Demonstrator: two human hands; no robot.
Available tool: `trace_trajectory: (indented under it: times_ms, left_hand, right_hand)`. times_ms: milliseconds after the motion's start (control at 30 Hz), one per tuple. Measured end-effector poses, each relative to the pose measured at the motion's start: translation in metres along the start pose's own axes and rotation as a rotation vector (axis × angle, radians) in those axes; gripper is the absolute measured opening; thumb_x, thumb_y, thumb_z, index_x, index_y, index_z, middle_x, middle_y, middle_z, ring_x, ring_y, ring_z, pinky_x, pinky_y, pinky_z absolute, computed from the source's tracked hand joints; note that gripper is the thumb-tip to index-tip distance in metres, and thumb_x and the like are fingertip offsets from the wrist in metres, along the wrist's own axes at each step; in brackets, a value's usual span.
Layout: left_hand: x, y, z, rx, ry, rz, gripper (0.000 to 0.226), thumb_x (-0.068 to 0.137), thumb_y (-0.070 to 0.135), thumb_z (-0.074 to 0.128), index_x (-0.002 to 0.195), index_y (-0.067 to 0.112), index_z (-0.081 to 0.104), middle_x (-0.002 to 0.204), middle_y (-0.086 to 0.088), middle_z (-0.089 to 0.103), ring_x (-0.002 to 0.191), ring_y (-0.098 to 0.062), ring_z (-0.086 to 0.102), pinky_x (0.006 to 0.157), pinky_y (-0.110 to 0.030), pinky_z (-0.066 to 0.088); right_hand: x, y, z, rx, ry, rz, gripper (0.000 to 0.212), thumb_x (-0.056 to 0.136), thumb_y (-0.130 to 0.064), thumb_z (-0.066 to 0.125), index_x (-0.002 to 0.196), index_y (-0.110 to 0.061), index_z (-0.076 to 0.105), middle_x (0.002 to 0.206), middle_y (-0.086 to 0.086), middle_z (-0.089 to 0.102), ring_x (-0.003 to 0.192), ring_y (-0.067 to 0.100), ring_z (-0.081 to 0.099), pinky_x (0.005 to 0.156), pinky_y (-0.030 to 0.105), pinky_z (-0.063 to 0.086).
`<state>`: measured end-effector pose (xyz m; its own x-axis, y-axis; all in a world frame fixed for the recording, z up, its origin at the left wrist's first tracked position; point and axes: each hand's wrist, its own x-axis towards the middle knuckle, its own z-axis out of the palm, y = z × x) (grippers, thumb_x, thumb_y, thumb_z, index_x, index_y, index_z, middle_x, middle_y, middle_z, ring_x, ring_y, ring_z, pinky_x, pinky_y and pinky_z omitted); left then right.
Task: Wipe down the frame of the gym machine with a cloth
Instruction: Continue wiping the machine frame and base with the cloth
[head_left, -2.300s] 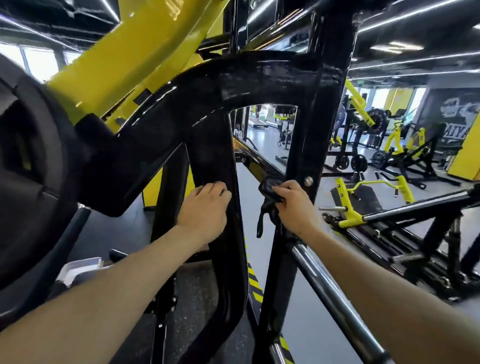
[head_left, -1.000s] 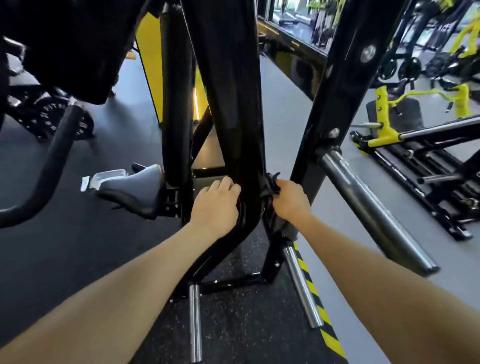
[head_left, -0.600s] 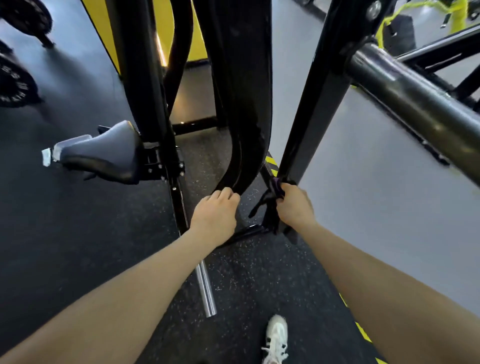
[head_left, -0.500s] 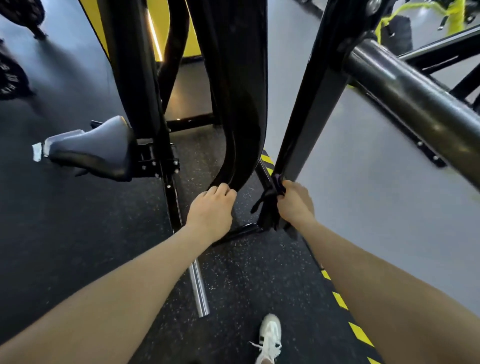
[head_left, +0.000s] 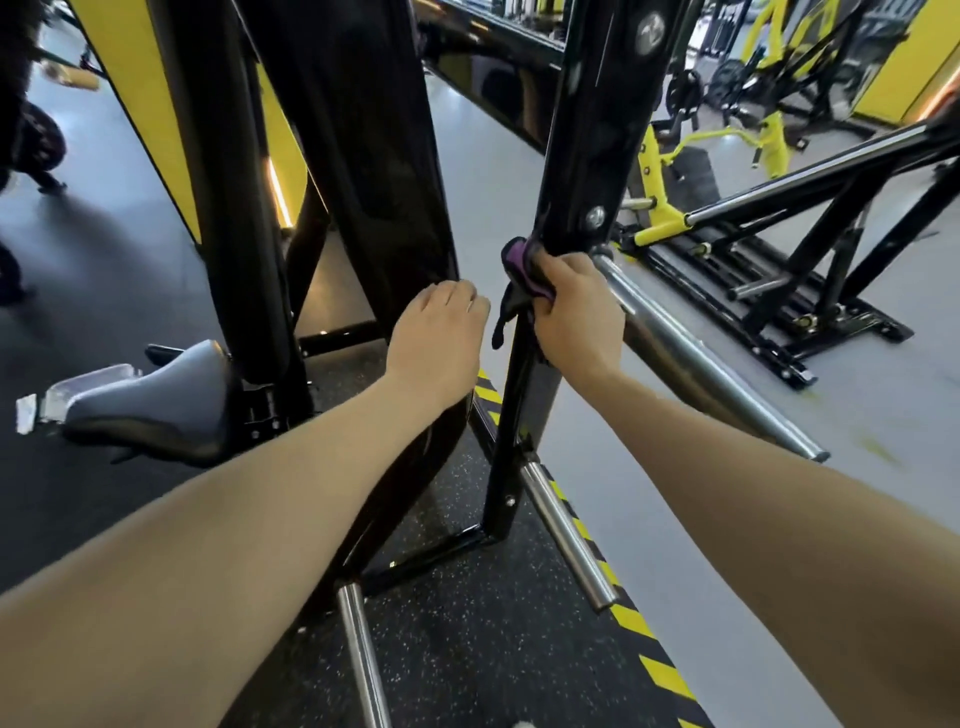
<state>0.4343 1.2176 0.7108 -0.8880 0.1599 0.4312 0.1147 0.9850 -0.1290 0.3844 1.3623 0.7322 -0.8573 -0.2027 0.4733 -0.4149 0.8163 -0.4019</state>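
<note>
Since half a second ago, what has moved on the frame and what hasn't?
The right hand has slid the cloth back up the black upright post, from near its foot to just under the bolt. The left hand has risen too, along the wide black frame member. The grips are unchanged: right holding the cloth, left resting on the frame.

Right hand (head_left: 574, 312) grips cloth (head_left: 524, 275) — on frame (head_left: 587, 156).

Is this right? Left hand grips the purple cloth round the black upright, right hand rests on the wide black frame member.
Hands are swapped. In the head view the right hand grips the purple cloth round the black upright; the left hand rests on the wide black frame member.
</note>
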Motion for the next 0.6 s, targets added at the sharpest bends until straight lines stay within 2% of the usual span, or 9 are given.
trace_trajectory:
  times_ms: [133,233,333,433,500,533,600]
  left_hand:
    - [0.021,-0.004,-0.008,0.088,0.089,0.089,0.033,0.064,0.010,0.061,0.097,0.010,0.067,0.097,-0.005,0.064,0.095,-0.025,0.061,0.092,-0.034,0.046]
    - [0.027,-0.008,-0.007,0.128,0.082,0.128,0.035,0.070,0.009,0.051,0.101,0.009,0.066,0.102,-0.007,0.062,0.102,-0.025,0.058,0.099,-0.033,0.043]
    - [0.030,-0.014,-0.003,0.171,0.039,0.143,0.034,0.074,0.009,0.056,0.108,0.007,0.063,0.111,-0.009,0.061,0.110,-0.027,0.054,0.106,-0.034,0.037]
    - [0.031,-0.021,-0.003,0.256,-0.003,0.197,0.035,0.077,0.013,0.053,0.110,0.009,0.062,0.112,-0.007,0.060,0.109,-0.025,0.054,0.106,-0.034,0.037]
    - [0.029,-0.025,-0.008,0.285,-0.039,0.233,0.036,0.081,0.013,0.047,0.115,0.010,0.060,0.117,-0.005,0.059,0.113,-0.023,0.053,0.109,-0.033,0.034]
    - [0.028,-0.026,-0.010,0.294,-0.054,0.247,0.037,0.083,0.013,0.044,0.118,0.011,0.058,0.119,-0.004,0.057,0.115,-0.023,0.051,0.110,-0.032,0.033]
    - [0.029,-0.026,-0.014,0.309,-0.059,0.262,0.036,0.086,0.014,0.045,0.120,0.012,0.057,0.120,-0.002,0.056,0.117,-0.021,0.050,0.111,-0.030,0.031]
  right_hand:
    - [0.038,-0.009,-0.023,-0.177,0.254,-0.198,0.046,0.077,0.006,0.054,0.121,-0.009,0.059,0.122,0.009,0.054,0.103,0.031,0.050,0.069,0.037,0.047]
    - [0.070,0.000,-0.024,-0.363,0.307,-0.323,0.047,0.076,0.003,0.047,0.121,-0.003,0.057,0.128,0.010,0.053,0.099,0.034,0.047,0.069,0.039,0.047]
    - [0.080,0.021,-0.007,-0.549,0.207,-0.507,0.048,0.078,-0.011,0.036,0.118,-0.002,0.061,0.126,0.008,0.059,0.101,0.033,0.051,0.068,0.036,0.051]
    - [0.073,0.031,0.010,-0.679,0.028,-0.581,0.035,0.077,-0.014,0.050,0.106,-0.005,0.068,0.115,0.005,0.063,0.101,0.028,0.052,0.070,0.032,0.050]
    - [0.076,0.025,0.006,-0.741,-0.100,-0.579,0.025,0.084,-0.015,0.055,0.106,-0.009,0.066,0.118,0.002,0.059,0.111,0.026,0.049,0.080,0.034,0.044]
    - [0.080,0.022,-0.002,-0.754,-0.092,-0.604,0.023,0.086,-0.017,0.053,0.105,-0.011,0.066,0.118,0.001,0.058,0.114,0.025,0.048,0.082,0.033,0.042]
    - [0.092,0.015,-0.022,-0.778,0.041,-0.643,0.028,0.086,-0.018,0.043,0.100,-0.013,0.066,0.112,0.000,0.060,0.110,0.025,0.049,0.082,0.033,0.041]
